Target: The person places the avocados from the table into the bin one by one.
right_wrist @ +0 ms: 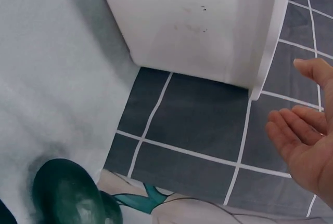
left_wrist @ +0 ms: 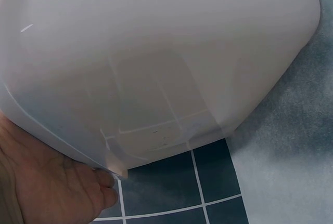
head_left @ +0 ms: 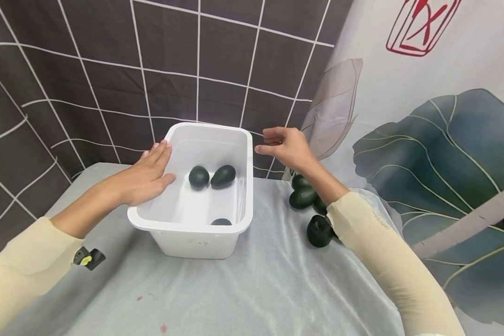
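White-lined dark cloth hangs behind a wrinkled tablecloth. A smooth plastic tub holds three rounded, dark-green avocados; others cluster to its right. The left hand rests straight-fingered on the tub's rim; the right hand, loosely curved, empty, hovers beside.

there are two hands, one left hand and one right hand, and two cream sleeves. one white plastic tub contains three avocados, one mostly hidden by the near wall. outside it are at least four more avocados; the exact number is partly hidden. one pale tablecloth lies beneath.
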